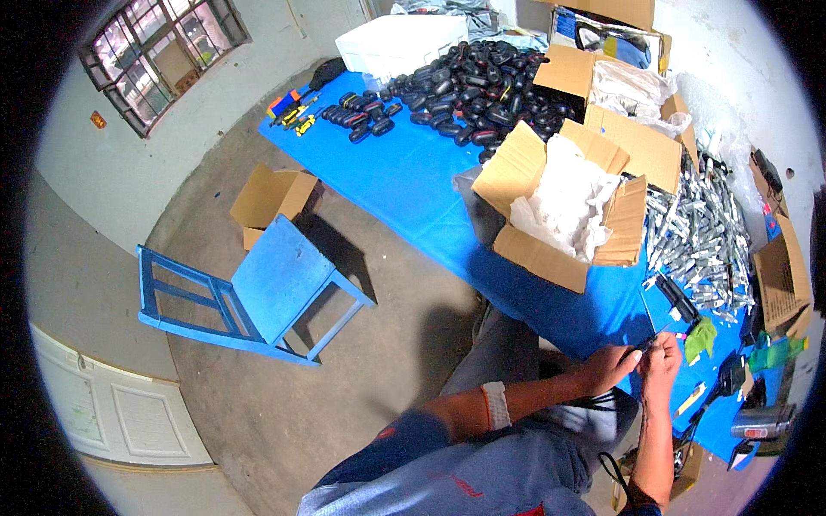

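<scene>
Close together at the near right edge of the blue-covered table (400,202) are my two hands. My left hand (607,370) pinches a small black piece (644,344). Against it, my right hand (661,365) is closed with bent fingers on the same piece, whose kind is too small to tell. A thin pale line rises from beside the fingers; whether it is part of the piece I cannot make out. Just beyond lie a dark elongated object (677,298) and a green cloth-like scrap (700,339). Many slim silver-and-black pieces (701,236) are heaped farther back.
An open cardboard box (525,245) with white plastic lining stands left of the silver heap. Rounded black cases (482,90) pile up at the far end by a white box (400,45). A blue chair (280,271) occupies the floor. A green bottle (777,353) and dark cup (764,422) sit right.
</scene>
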The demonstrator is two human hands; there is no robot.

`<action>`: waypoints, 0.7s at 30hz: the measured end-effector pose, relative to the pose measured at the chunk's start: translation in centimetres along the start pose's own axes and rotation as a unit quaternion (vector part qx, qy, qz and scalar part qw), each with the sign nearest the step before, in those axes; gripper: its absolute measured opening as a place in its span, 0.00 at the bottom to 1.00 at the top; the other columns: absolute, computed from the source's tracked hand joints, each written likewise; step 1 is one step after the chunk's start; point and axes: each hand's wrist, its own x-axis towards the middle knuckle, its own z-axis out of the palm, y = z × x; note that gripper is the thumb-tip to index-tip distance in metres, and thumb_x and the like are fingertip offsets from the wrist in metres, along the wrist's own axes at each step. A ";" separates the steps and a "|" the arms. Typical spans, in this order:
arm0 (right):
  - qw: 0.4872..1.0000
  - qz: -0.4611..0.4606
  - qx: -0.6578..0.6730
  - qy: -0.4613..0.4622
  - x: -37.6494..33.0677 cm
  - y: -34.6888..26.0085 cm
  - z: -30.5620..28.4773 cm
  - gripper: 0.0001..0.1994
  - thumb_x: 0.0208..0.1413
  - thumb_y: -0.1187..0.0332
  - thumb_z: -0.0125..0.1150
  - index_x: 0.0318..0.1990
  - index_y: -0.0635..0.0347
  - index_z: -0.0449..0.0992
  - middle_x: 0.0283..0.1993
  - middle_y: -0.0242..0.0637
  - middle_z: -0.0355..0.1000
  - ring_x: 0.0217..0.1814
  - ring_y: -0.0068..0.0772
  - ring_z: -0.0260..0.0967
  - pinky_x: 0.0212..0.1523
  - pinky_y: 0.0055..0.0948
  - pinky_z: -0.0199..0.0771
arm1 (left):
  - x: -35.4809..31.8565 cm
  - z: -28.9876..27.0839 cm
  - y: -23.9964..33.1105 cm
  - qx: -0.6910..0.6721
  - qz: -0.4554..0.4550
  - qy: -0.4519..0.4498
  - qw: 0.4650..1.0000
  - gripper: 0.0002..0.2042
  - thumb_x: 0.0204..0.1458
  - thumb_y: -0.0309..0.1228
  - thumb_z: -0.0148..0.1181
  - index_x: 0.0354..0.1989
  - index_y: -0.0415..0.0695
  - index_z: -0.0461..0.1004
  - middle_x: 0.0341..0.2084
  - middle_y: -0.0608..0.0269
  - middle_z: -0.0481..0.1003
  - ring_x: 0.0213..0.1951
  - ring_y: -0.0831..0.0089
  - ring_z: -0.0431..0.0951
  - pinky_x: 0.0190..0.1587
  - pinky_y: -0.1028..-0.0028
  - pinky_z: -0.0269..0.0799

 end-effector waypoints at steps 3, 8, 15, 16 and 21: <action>0.975 0.166 0.143 0.030 -0.8 -3.2 1.9 0.07 0.55 0.65 0.50 0.32 0.58 0.63 0.21 0.28 0.59 0.11 0.16 0.49 0.09 0.17 0.46 | 0.0 0.5 -1.3 -0.021 0.030 0.017 0.999 0.13 0.56 0.34 0.40 0.28 0.36 0.66 0.20 0.49 0.69 0.24 0.61 0.71 0.28 0.61 0.62; 0.953 0.245 0.181 0.002 -1.1 -4.8 0.7 0.06 0.54 0.67 0.50 0.34 0.57 0.62 0.21 0.29 0.60 0.11 0.15 0.50 0.08 0.15 0.50 | -0.4 0.5 -1.1 0.048 0.026 0.004 0.999 0.13 0.56 0.34 0.41 0.29 0.36 0.66 0.21 0.46 0.70 0.25 0.54 0.71 0.28 0.60 0.62; 0.978 0.167 0.126 0.012 -1.1 -3.6 1.5 0.04 0.55 0.70 0.47 0.30 0.57 0.62 0.15 0.25 0.56 0.11 0.14 0.49 0.09 0.16 0.46 | -0.7 0.6 -0.3 0.035 0.024 0.032 0.999 0.14 0.57 0.36 0.41 0.29 0.36 0.67 0.21 0.47 0.70 0.25 0.53 0.71 0.30 0.61 0.63; 0.984 0.143 0.099 0.025 -1.0 -3.3 1.8 0.04 0.55 0.70 0.47 0.29 0.56 0.62 0.15 0.24 0.55 0.11 0.14 0.48 0.10 0.16 0.46 | -0.6 0.6 -0.1 0.031 0.029 0.046 0.998 0.15 0.57 0.36 0.41 0.29 0.36 0.67 0.20 0.48 0.70 0.25 0.53 0.71 0.30 0.62 0.63; 0.996 -0.015 -0.084 0.036 0.1 -0.8 1.2 0.07 0.55 0.73 0.48 0.25 0.57 0.61 0.19 0.25 0.57 0.19 0.15 0.51 0.19 0.18 0.52 | -0.1 -0.3 0.5 -0.023 -0.035 -0.010 0.999 0.20 0.58 0.41 0.38 0.25 0.36 0.66 0.18 0.51 0.69 0.24 0.59 0.70 0.30 0.63 0.63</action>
